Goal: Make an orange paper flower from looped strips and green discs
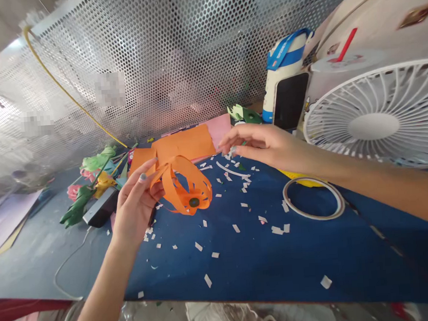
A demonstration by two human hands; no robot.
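Observation:
Between the thumb and fingers of my left hand [138, 195] is an orange paper strip ball [189, 179], gripped at its left end. Its curved strips meet at a round dark green dot on the side turned toward me. To the right and a little higher, my right hand [251, 141] hovers above white paper scraps [248, 178], apart from the paper ball. Its fingers are bent with a gap between thumb and fingers, and I see nothing clearly held there. Orange paper sheets [183, 142] lie behind the ball, over a pink sheet [219, 130].
A tape roll [314, 198] lies on the blue table [259, 279]. Behind it stand a white fan [374, 125], a phone [291, 100] and a bottle [285, 79]. Paper flowers [99, 171] and a dark box [102, 207] with a cable are at left. A perforated metal panel [177, 50] closes the back.

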